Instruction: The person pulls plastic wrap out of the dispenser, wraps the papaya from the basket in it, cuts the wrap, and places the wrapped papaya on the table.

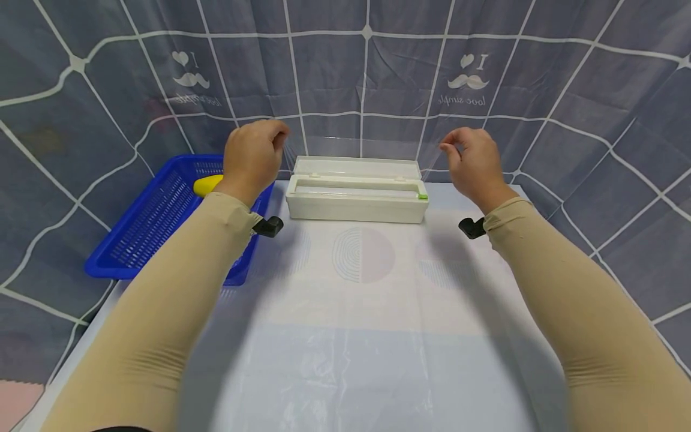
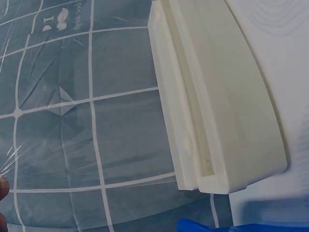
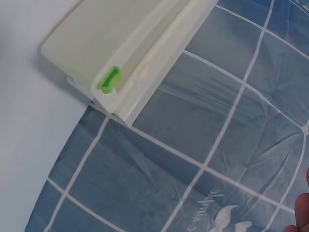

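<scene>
A sheet of clear cling film (image 2: 10, 162) spans the space between my two hands, above and behind a white cling film dispenser (image 1: 356, 210). My left hand (image 1: 252, 157) pinches the film's left corner, raised past the dispenser's left end. Off its right end, my right hand (image 1: 475, 165) holds the other corner between thumb and fingers. The dispenser's lid (image 1: 356, 166) stands open at the back, with a pale roll partly visible inside. A green slider (image 3: 110, 79) sits at the right end. Only fingertips show at the edges of both wrist views.
A blue plastic basket (image 1: 110, 264) stands at the left of the table, partly behind my left arm, with a yellow object (image 1: 206, 185) in it. A grey checked curtain (image 1: 335, 72) hangs behind the table. A pale patterned cloth (image 1: 345, 360) covers the tabletop.
</scene>
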`<state>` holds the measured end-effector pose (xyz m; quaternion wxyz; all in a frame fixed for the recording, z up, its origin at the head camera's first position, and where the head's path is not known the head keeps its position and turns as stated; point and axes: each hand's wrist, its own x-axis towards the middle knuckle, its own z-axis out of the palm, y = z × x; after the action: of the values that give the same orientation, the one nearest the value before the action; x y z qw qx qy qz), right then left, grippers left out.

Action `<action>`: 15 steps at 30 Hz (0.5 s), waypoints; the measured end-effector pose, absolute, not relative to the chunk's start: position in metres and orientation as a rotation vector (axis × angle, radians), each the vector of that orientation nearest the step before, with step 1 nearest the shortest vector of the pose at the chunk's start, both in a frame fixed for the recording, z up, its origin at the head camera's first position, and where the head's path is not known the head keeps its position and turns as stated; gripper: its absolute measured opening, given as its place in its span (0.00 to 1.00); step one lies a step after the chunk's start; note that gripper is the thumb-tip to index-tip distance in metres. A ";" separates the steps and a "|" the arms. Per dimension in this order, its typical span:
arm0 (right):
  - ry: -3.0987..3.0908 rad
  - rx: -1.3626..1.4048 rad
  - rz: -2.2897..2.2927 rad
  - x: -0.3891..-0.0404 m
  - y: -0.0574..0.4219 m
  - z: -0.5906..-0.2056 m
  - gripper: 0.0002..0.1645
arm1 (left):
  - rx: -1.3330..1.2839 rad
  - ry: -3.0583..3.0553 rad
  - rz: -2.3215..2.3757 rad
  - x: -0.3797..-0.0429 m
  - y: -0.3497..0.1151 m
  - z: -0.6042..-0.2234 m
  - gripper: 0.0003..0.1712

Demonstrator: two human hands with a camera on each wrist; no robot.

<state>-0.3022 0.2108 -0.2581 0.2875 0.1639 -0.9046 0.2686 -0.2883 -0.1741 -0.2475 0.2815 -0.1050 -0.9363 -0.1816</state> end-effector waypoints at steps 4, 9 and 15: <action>-2.392 0.438 0.717 -0.298 0.212 -0.255 0.12 | -0.296 -2.472 -0.488 -0.284 -0.173 -0.245 0.14; -2.377 0.432 0.733 -0.290 0.210 -0.249 0.12 | -0.301 -2.444 -0.508 -0.278 -0.174 -0.242 0.14; -2.367 0.427 0.749 -0.281 0.210 -0.244 0.13 | -0.321 -2.399 -0.518 -0.271 -0.176 -0.238 0.15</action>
<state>-0.2807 0.2102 -0.2438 0.3063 0.1614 -0.8944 0.2832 -0.2712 -0.1757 -0.2384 0.3271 -0.1225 -0.9159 -0.1976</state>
